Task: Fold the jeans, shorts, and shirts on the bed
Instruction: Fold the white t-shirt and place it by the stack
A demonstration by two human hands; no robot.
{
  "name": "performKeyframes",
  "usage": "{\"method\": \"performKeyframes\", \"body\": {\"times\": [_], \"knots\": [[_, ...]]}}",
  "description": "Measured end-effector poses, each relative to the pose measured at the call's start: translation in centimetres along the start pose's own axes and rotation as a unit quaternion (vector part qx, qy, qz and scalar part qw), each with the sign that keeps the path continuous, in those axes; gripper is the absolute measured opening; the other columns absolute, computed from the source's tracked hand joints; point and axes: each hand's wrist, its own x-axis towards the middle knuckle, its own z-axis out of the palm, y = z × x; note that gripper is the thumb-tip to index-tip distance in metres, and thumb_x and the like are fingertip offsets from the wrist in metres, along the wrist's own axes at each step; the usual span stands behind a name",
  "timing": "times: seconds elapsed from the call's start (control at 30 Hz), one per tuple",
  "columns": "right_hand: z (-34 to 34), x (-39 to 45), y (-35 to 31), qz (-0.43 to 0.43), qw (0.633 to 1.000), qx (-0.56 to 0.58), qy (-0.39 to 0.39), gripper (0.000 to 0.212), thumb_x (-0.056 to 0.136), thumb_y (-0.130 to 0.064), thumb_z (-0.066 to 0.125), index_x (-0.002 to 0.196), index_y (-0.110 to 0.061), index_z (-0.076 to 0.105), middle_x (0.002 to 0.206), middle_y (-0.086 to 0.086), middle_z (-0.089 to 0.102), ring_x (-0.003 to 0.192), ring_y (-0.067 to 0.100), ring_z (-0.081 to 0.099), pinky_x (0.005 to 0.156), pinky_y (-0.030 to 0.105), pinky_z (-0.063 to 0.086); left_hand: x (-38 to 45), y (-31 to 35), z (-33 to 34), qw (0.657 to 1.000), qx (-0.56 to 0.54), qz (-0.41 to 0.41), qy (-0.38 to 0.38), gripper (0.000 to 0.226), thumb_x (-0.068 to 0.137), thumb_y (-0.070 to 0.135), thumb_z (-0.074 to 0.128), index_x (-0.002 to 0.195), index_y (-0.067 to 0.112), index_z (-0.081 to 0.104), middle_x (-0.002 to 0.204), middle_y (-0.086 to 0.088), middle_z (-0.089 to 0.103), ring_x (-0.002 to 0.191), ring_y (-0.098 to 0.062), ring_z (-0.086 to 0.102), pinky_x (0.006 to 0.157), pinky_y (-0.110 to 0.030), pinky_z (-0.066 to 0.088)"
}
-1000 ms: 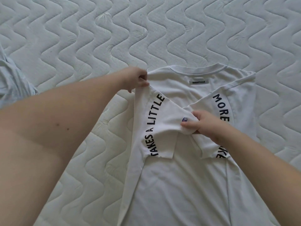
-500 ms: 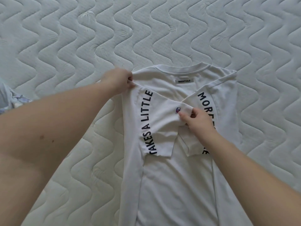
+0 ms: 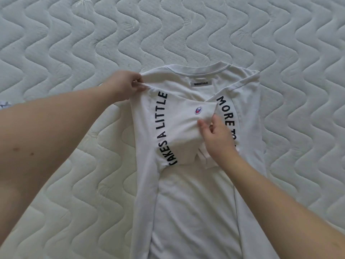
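Note:
A white T-shirt (image 3: 194,199) with black lettering lies on the mattress, collar away from me, both sides folded inward. Its two sleeves cross over the chest. My left hand (image 3: 124,85) pinches the folded left shoulder edge near the collar. My right hand (image 3: 216,137) rests on the overlapping sleeves at the middle, thumb and fingers nipping the edge of the left sleeve (image 3: 183,128), which carries a small red and blue logo.
The quilted white mattress (image 3: 74,43) with a wavy stitch pattern fills the view. A scrap of pale cloth (image 3: 4,104) shows at the far left edge behind my left forearm.
My right hand has slid down and right along the sleeve, uncovering the small logo. The left sleeve lies flatter across the chest. My left hand keeps its pinch on the shoulder.

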Motion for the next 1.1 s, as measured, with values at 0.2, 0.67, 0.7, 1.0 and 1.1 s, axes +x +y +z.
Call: {"method": "performKeyframes", "body": {"times": [0.2, 0.67, 0.7, 1.0, 1.1], "knots": [[-1.6, 1.2, 0.7, 0.045, 0.998, 0.051, 0.005, 0.013, 0.096, -0.039, 0.057, 0.098, -0.027, 0.062, 0.085, 0.008, 0.071, 0.082, 0.027, 0.067, 0.083, 0.039, 0.054, 0.7, 0.8, -0.7, 1.000, 0.016, 0.009, -0.006, 0.029, 0.085, 0.047, 0.070, 0.085, 0.021, 0.058, 0.071, 0.006, 0.052, 0.065, -0.017, 0.051, 0.053, -0.025, 0.036], [-0.3, -0.3, 1.8, 0.134, 0.981, -0.066, -0.125, 0.039, 0.082, -0.042, 0.075, 0.105, -0.014, 0.063, 0.098, 0.003, 0.070, 0.086, 0.022, 0.066, 0.078, 0.037, 0.055, 0.4, 1.4, 0.8, 0.992, 0.108, 0.063, -0.024, 0.022, 0.091, 0.020, 0.064, 0.106, 0.005, 0.064, 0.106, -0.021, 0.063, 0.099, -0.037, 0.057, 0.075, -0.036, 0.038], [-0.3, -0.3, 1.6, 0.139, 0.978, -0.082, -0.129, 0.037, 0.082, -0.039, 0.075, 0.103, -0.011, 0.063, 0.097, 0.006, 0.071, 0.084, 0.025, 0.066, 0.077, 0.038, 0.055, 0.4, 1.3, 0.8, 0.992, 0.105, 0.062, -0.020, 0.023, 0.091, 0.022, 0.064, 0.107, 0.006, 0.064, 0.107, -0.020, 0.063, 0.100, -0.037, 0.057, 0.075, -0.036, 0.038], [-1.5, -1.9, 2.3, 0.151, 0.972, -0.087, -0.156, 0.025, 0.084, -0.024, 0.075, 0.102, -0.010, 0.066, 0.087, 0.007, 0.071, 0.071, 0.029, 0.070, 0.061, 0.041, 0.060, 1.8, 1.7, -1.2, 0.994, 0.095, 0.021, -0.046, 0.028, 0.094, 0.035, 0.062, 0.110, 0.012, 0.064, 0.109, -0.012, 0.064, 0.102, -0.031, 0.056, 0.079, -0.034, 0.041], [-1.5, -1.3, 2.5, 0.182, 0.977, -0.028, -0.107, 0.029, 0.087, -0.040, 0.070, 0.099, -0.015, 0.068, 0.089, 0.005, 0.072, 0.068, 0.025, 0.068, 0.049, 0.031, 0.053, 2.1, 1.6, -1.6, 0.994, 0.092, 0.027, -0.053, 0.021, 0.098, 0.024, 0.056, 0.112, 0.011, 0.066, 0.104, -0.011, 0.068, 0.096, -0.028, 0.060, 0.076, -0.029, 0.039]]}}
